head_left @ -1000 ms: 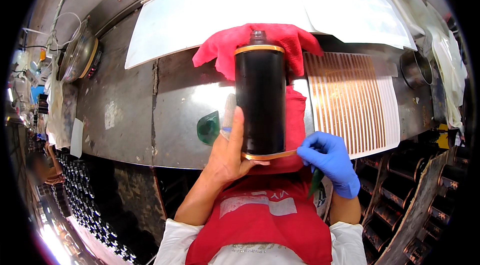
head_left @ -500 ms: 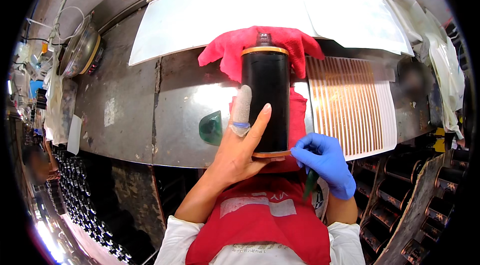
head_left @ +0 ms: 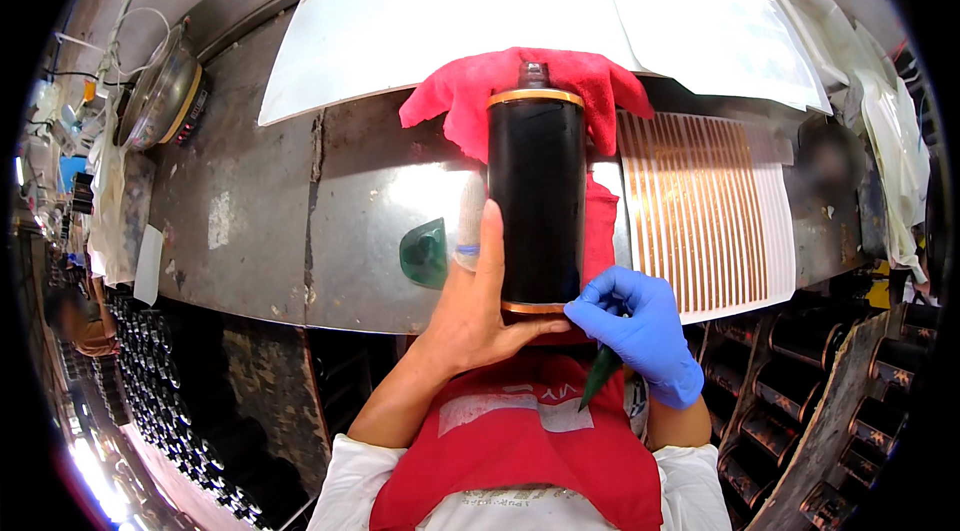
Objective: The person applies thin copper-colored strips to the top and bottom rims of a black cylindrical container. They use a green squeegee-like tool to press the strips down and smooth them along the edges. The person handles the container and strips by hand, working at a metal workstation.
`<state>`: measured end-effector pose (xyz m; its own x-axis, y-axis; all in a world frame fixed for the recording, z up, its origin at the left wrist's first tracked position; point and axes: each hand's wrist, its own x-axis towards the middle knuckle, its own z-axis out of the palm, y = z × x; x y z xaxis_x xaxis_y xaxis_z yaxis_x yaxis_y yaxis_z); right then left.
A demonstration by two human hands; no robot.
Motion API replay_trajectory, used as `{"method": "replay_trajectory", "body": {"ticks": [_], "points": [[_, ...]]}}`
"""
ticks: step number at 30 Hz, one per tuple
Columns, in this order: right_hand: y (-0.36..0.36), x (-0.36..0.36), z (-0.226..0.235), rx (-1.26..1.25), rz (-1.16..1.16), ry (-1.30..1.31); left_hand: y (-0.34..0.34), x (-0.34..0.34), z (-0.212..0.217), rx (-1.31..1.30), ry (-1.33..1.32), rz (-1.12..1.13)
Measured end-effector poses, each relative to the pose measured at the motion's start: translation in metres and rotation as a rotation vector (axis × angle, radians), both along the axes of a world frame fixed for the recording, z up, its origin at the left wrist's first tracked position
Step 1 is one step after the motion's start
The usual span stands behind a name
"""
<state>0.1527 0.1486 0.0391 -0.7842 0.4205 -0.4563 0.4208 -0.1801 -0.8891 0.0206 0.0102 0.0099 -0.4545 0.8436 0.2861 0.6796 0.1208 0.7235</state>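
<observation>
A black cylinder (head_left: 540,196) with copper-coloured bands at both ends lies lengthwise on a red cloth (head_left: 455,96); a clear neck-like piece shows at its far end. My left hand (head_left: 470,321) is closed round its near left side, the thumb along the near rim, and one finger is wrapped in pale material with a blue band. In a blue glove, my right hand (head_left: 650,331) pinches at the near right rim; anything between those fingertips is too small to name. A dark green pointed piece (head_left: 602,376) juts from that hand's grip, tip toward me.
A flat green translucent piece (head_left: 423,253) lies on the metal table (head_left: 250,221), left of my left hand. To the right rests a white sheet with copper-coloured strips (head_left: 700,221). White sheets (head_left: 470,21) cover the far side. Racks of black cylinders (head_left: 790,381) stand below the table edge.
My right hand has shifted left along the near rim, and the green piece has swung left. The cylinder seems turned slightly, and my left fingers have slid down to its left side.
</observation>
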Motion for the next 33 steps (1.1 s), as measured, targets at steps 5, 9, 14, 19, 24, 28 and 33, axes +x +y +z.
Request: {"method": "replay_trajectory", "body": {"ticks": [5, 9, 14, 19, 24, 28, 33], "points": [[0.003, 0.002, 0.002, -0.042, -0.004, 0.002, 0.005, -0.004, 0.001, -0.045, 0.056, -0.043], [0.003, -0.001, -0.001, -0.038, 0.004, 0.0, 0.004, -0.005, -0.004, -0.032, 0.003, -0.049], [0.004, -0.001, -0.004, -0.061, 0.007, -0.014, 0.003, -0.005, -0.007, -0.016, -0.024, -0.042], [0.006, 0.002, -0.014, -0.083, -0.005, -0.007, -0.004, -0.006, -0.011, -0.015, -0.159, -0.072], [0.012, 0.007, -0.014, -0.197, -0.08, -0.015, -0.011, -0.013, -0.021, -0.004, -0.329, -0.107], [0.009, 0.003, -0.012, -0.269, -0.104, 0.048, -0.013, -0.009, -0.011, 0.158, -0.625, -0.17], [0.006, 0.003, -0.018, -0.29, -0.092, 0.082, -0.004, 0.007, 0.006, 0.251, -0.956, -0.081]]}}
